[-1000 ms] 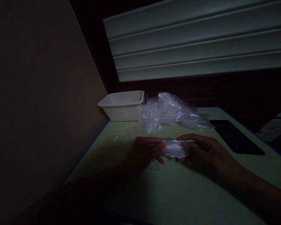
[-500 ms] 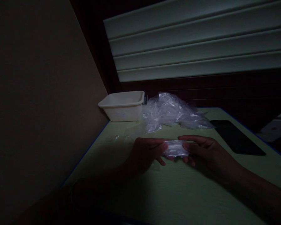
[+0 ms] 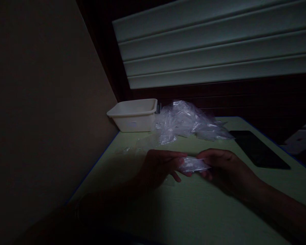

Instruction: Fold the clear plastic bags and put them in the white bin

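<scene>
In dim light, both my hands pinch a small clear plastic bag point(image 3: 192, 164) just above the pale green table point(image 3: 194, 211). My left hand point(image 3: 159, 167) grips its left end with fingers closed. My right hand point(image 3: 223, 166) holds the right end, thumb on top. The bag lies nearly flat between them.
A heap of clear plastic bags point(image 3: 186, 122) lies behind the hands. A white plastic tub point(image 3: 132, 115) stands at the back left by the wall. A dark flat phone point(image 3: 257, 149) rests at the right. A small scrap of plastic point(image 3: 126, 149) lies near the left edge.
The small bag has been flattened and tilted lower between the hands. Both hands have dropped slightly toward the table.
</scene>
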Demonstrator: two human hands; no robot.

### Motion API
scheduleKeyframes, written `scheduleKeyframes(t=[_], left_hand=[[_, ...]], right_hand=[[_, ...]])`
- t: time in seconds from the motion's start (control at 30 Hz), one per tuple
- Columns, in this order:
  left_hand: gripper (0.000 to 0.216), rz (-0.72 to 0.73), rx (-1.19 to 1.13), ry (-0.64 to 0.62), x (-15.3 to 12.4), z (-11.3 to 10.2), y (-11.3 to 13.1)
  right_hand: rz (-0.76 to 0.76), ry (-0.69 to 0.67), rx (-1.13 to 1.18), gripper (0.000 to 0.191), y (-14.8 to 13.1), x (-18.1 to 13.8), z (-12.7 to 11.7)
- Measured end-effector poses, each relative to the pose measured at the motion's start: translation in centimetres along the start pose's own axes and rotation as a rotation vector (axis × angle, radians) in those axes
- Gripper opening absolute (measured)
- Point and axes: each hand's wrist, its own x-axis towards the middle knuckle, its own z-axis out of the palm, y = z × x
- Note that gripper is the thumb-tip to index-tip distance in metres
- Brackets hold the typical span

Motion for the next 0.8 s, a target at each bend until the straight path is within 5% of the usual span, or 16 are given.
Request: scheduleKeyframes(t=[0.4, 0.63, 0.8], left_hand=[[0.024, 0.056, 0.268, 0.07, -0.4, 0.0, 0.2], [0.05, 0.089, 0.466, -0.031, -0.4, -0.7, 1.0], [0.058, 0.009, 0.341, -0.063, -0.1, -0.6, 0.6]], right_hand=[[-0.06, 0.066, -0.252, 0.015, 0.0, -0.1, 0.2], [-0.128, 0.146, -0.467, 0.019, -0.5, -0.3, 0.8], [-0.233, 0.172, -0.684, 0.018, -0.6, -0.9, 1.2]])
